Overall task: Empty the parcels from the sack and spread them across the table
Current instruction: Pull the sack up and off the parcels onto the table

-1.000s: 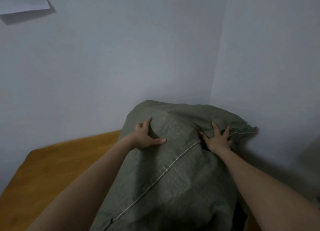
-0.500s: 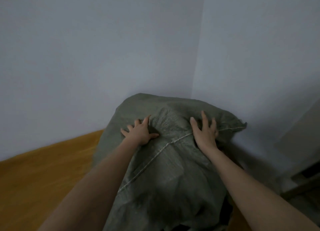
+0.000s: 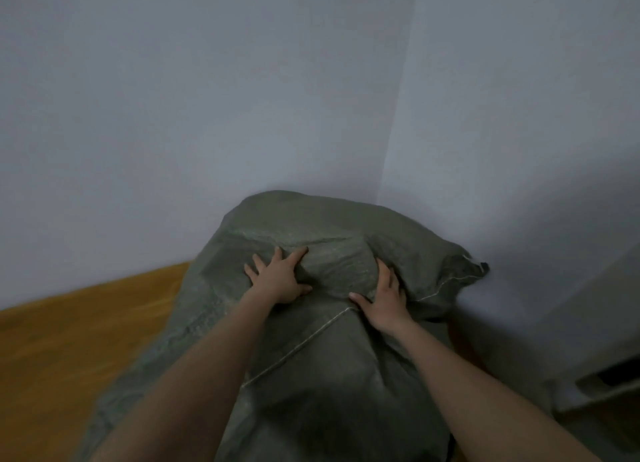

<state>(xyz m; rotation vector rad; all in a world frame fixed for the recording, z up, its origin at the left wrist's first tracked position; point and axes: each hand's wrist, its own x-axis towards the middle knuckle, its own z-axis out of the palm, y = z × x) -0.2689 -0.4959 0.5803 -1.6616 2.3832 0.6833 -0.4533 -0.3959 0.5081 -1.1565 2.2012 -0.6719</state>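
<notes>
Pressing down on the bulging green sack [image 3: 322,364], both hands flat, fingers spread, no real grip. Left hand [image 3: 277,279], right hand [image 3: 384,297]; sack's lying on the tabletop [image 3: 86,326].

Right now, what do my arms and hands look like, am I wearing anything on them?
Both forearms are bare up to the bottom edge of the picture: no sleeves show. The left hand and right hand have no gloves, and no rings, watch or bracelet can be seen. The fingers are uncovered, with short nails.
</notes>
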